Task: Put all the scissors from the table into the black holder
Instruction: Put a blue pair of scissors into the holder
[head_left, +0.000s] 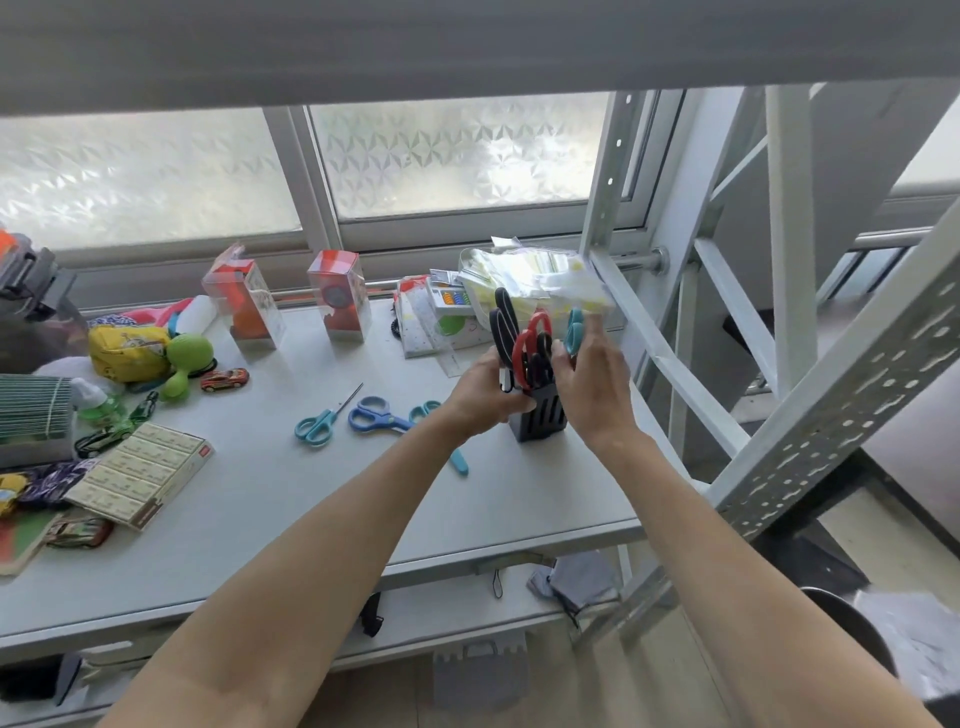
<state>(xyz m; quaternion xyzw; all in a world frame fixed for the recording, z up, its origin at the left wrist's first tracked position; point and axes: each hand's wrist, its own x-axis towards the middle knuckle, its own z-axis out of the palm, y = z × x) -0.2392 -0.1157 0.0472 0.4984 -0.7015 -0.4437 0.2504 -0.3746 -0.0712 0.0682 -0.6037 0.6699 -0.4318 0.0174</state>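
Teal scissors going into the holder
Left hand (480, 397) steadies the slotted black plastic holder (537, 418); right hand (592, 384) pinches teal-handled scissors (574, 330), probably needing a free slot.

Surface: pale grey table (291, 499) | left of the fingers (493, 374) – three loose scissors (374, 415), boxed erasers (140, 478), toy car (224, 380) | between the fingers – black holder (540, 421)
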